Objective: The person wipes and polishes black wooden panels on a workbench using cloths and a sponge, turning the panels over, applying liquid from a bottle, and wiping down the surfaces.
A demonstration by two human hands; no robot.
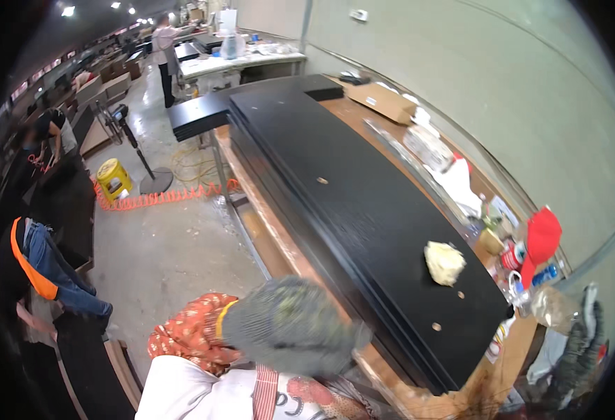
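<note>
My left hand [290,325], in a grey knit work glove with a yellow cuff, is raised close to me beside the near long edge of the workbench. Motion smears its fingertips, and I cannot make out whether it grips anything. An orange patterned sleeve [192,336] covers that forearm. My right hand does not show. Beyond the glove lies a stack of long black panels [363,217]. Several small light marks or holes dot the top panel. A crumpled cream cloth [445,264] rests on it, apart from my glove.
The wooden workbench [517,350] carries a cardboard box [381,102], a red cap [542,234], cans and bottles along the wall. Shorter black panels [199,115] jut from its far end. A yellow bucket [114,178], an orange coiled hose [160,201] and a pedestal fan [139,157] stand left. Other people work beyond.
</note>
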